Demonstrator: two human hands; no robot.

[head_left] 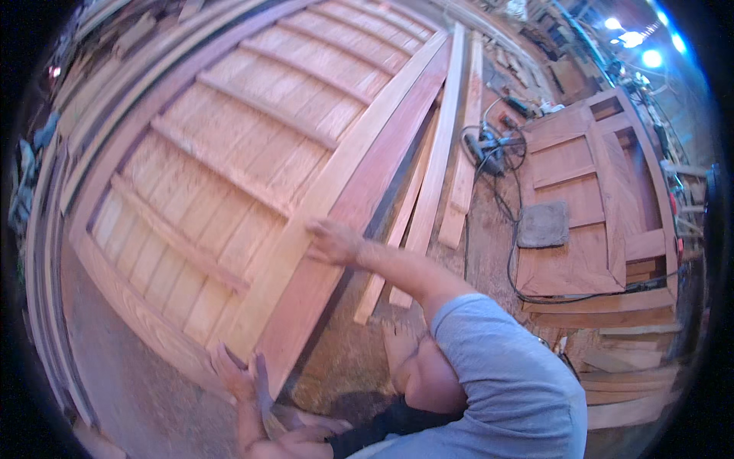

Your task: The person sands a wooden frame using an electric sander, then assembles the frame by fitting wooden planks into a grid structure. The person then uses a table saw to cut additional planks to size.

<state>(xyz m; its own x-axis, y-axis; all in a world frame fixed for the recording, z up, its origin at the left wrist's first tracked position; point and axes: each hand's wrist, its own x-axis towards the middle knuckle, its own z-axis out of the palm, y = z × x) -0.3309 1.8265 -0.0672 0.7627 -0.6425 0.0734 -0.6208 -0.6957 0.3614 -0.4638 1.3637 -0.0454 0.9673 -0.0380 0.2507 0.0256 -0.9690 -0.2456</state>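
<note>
A slatted wooden panel [191, 180] with at least six battens lies on the floor [122, 336], far end cut off. The left hand [238, 376] cups the near end of its pale board [266, 294], grip unclear; the right hand [335, 243], fingers extended, rests across pale and reddish boards [310, 287]. Beyond lie three straight planks [437, 168], an indistinct corded power tool [485, 149] and one smaller framed panel [612, 183] bearing a grey square pad [543, 223].

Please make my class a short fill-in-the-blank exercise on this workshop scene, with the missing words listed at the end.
1. On the pale board, the right hand is higher in the picture than the ____ hand.
2. The smaller framed panel lies to the ____ of the large slatted panel.
3. The flat grey pad on the smaller framed panel is roughly ____ in outline.
4. The foot is ____, with no shoe on it.

Missing words: left; right; square; bare.
</note>
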